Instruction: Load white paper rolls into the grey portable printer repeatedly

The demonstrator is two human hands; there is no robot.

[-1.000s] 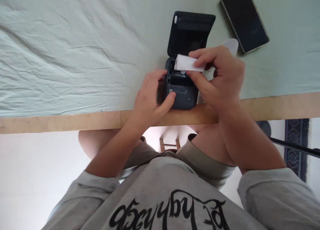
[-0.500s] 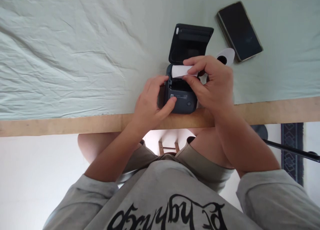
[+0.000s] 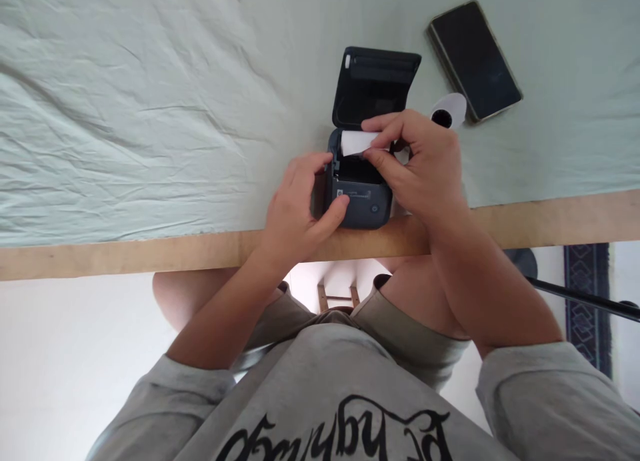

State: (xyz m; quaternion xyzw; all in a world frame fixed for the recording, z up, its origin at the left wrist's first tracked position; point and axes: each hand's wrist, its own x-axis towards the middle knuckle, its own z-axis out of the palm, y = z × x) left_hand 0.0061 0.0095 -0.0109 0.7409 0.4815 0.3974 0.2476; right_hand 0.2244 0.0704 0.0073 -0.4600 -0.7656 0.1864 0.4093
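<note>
A small dark label printer (image 3: 361, 211) sits at the table's front edge with its lid (image 3: 375, 81) tipped back. White paper from a roll (image 3: 356, 143) shows across the printer's opening. My right hand (image 3: 420, 157) pinches this paper between thumb and fingers; its right end is hidden behind them. My left hand (image 3: 303, 197) steadies the printer's left side, its thumb on the front face and its index finger near the upper left corner. A second white paper roll (image 3: 451, 109) with a dark core lies just beyond my right hand.
A dark smartphone (image 3: 476, 61) in a case lies at the back right, close to the second roll. A pale green cloth (image 3: 175, 114) covers the table, wrinkled on the left. The bare wooden edge (image 3: 545, 219) runs along the front.
My right hand's grip on the paper has barely shifted, and the paper's lower edge lifts slightly. The whole scene slides a little left as the view moves.
</note>
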